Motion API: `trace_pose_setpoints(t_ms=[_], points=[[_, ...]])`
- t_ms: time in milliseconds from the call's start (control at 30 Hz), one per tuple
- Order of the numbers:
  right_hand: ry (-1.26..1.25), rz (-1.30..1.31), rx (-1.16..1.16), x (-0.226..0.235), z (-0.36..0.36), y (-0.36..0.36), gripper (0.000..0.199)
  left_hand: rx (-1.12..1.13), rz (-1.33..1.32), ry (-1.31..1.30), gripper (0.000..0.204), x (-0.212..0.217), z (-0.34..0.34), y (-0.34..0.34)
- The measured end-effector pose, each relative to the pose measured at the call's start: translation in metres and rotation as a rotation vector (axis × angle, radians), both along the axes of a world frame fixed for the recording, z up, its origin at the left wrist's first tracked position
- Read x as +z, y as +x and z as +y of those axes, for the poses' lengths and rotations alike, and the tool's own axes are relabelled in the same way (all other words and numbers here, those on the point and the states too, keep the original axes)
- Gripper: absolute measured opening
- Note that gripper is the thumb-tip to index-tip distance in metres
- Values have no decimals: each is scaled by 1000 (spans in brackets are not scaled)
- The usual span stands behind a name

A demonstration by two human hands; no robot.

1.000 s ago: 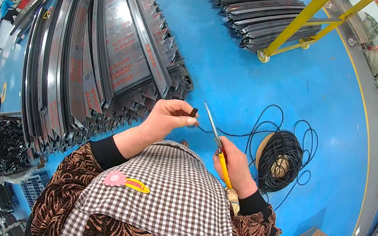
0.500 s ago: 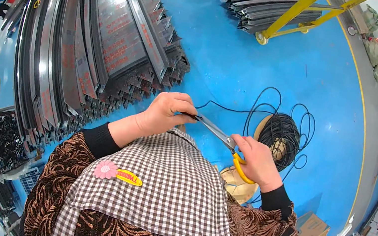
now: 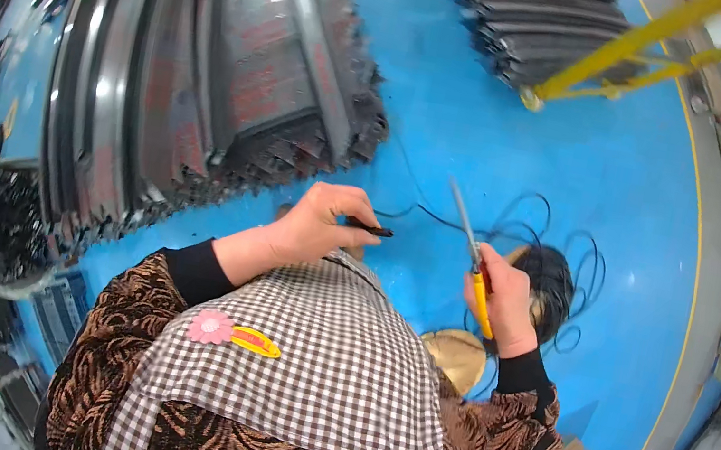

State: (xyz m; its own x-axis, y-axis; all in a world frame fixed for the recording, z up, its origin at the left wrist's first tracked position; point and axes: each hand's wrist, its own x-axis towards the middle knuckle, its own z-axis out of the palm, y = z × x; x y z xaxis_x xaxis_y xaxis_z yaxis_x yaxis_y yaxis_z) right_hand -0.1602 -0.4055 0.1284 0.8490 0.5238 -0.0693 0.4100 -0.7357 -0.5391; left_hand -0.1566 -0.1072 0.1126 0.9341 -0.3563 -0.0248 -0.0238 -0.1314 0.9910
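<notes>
Scissors are swinging away from the left hand since half a second ago, when their blades were reaching right up to its fingers. Now I am seeing a small black piece sticking out to the right from that hand, above the near floor. My left thumb and fingers are pinching it tight. With my right hand I am gripping the yellow handles, and the tip is pointing to the far side. I cannot tell if the blades are apart, as they are blurry. Thin black cord is running just beyond the hands to a big coil on the right. Near the coil, a round tan disc is lying on the blue floor. Dark long strips are lying in a pile on the left. On the far right, a yellow frame is standing beside more strips.
</notes>
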Motion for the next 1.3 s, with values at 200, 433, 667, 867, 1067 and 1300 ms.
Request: trace_pose_setpoints(t_ms=[200,433,667,867,1067,1300], points=[[350,181,46,-46,142,48,39,-34,335,-111,9,-4,66,-27],[215,298,32,-134,354,113,33,228,508,-666,11,12,160,-73],[-193,-49,-187,-170,431,187,25,308,565,-623,15,-2,212,-98],[-18,-307,-44,-156,473,142,27,250,601,-579,14,-15,244,-97],[311,323,-237,-173,491,122,35,156,584,-456,12,-20,247,-77],[414,564,-240,-195,487,130,36,197,629,-507,13,-44,249,-67]])
